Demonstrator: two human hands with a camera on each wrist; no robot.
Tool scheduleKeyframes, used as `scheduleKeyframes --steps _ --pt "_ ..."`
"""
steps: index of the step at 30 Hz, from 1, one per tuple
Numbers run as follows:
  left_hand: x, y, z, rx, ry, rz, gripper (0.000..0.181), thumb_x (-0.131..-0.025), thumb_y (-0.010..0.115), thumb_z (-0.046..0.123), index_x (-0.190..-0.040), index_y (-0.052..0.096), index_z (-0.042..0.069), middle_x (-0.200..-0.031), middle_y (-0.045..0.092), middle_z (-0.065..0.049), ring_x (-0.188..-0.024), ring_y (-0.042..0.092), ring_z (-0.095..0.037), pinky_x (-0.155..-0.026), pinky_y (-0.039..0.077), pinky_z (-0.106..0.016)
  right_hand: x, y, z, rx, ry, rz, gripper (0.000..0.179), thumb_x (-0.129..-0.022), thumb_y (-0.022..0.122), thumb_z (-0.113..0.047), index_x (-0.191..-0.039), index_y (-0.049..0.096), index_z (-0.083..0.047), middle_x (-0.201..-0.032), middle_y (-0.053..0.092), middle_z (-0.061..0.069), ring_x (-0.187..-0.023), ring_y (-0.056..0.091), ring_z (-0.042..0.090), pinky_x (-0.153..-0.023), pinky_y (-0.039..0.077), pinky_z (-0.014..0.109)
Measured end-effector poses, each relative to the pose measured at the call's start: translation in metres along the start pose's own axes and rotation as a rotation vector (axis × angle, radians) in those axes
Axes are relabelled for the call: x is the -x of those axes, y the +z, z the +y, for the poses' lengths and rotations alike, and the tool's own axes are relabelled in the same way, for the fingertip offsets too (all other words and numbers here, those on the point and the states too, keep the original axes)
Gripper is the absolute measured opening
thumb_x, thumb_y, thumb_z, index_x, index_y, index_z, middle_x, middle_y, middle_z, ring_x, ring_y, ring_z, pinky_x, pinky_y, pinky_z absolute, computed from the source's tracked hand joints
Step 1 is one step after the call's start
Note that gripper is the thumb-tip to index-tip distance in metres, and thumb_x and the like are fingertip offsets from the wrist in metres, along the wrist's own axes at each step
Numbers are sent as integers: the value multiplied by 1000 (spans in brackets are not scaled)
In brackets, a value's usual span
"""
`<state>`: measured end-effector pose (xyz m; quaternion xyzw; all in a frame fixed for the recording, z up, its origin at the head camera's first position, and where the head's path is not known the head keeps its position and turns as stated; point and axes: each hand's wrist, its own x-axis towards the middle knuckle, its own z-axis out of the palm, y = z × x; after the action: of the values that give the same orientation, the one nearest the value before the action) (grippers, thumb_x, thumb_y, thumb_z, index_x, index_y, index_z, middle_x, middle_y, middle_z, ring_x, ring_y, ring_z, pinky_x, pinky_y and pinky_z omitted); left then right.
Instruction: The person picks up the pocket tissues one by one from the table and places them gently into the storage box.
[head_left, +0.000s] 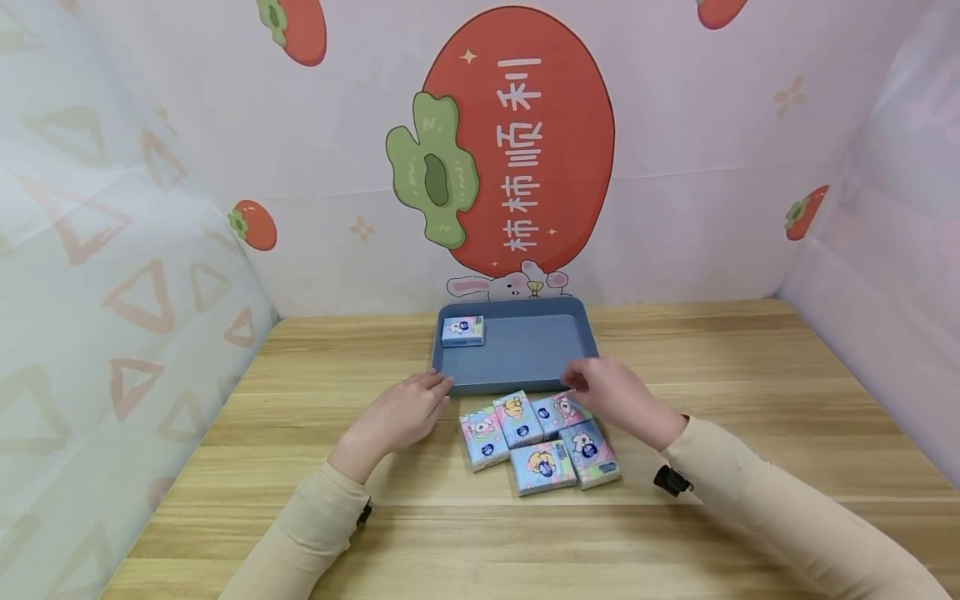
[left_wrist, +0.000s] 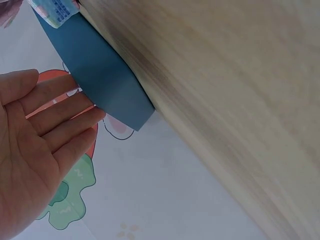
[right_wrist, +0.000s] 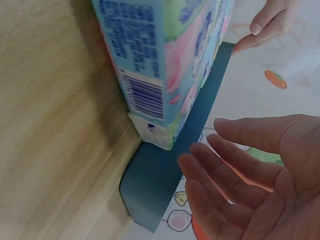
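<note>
A blue-grey tray lies at the back of the table, with one cartoon-printed tissue pack in its far left corner. Straight fingers of my left hand touch the tray's front left corner; the left wrist view shows that palm bare. My right hand hovers at the tray's front right edge, over the tissue pack nearest it. Seen from the right wrist, its fingers are loosely bent with nothing between them, beside a barcoded pack.
In front of the tray several more tissue packs lie close together, among them a left one, a yellow-figured one, a front one and a right one. A printed cloth backdrop rises behind the wooden table.
</note>
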<state>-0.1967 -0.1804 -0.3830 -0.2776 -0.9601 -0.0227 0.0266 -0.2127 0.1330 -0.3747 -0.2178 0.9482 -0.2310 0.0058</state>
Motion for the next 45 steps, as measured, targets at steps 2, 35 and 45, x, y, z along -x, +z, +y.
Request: scheduleKeyframes --steps 2,35,45 --pt "0 0 0 6 1 0 38 -100 45 20 -128 57 -2 -131 57 -19 -126 51 -34 -107 41 -45 2 1 1 5 4 4 15 -83 71 -9 -97 70 -5 -86 68 4 -75 60 11 -70 57 29" --pt "-1 3 -2 -1 6 17 37 -99 46 20 -128 58 -1 -130 58 -19 -125 51 -34 -106 42 -46 46 -8 2 -10 201 -248 39 -72 81 -34 -93 65 -5 -74 60 -3 -67 53 11 -59 46 26" --pt "-1 1 -1 3 5 7 37 -100 45 20 -128 57 -1 -131 57 -19 -126 51 -35 -107 41 -46 49 -5 6 -90 201 -316 36 -71 82 -32 -83 63 -5 -68 55 0 -62 47 12 -55 38 24"
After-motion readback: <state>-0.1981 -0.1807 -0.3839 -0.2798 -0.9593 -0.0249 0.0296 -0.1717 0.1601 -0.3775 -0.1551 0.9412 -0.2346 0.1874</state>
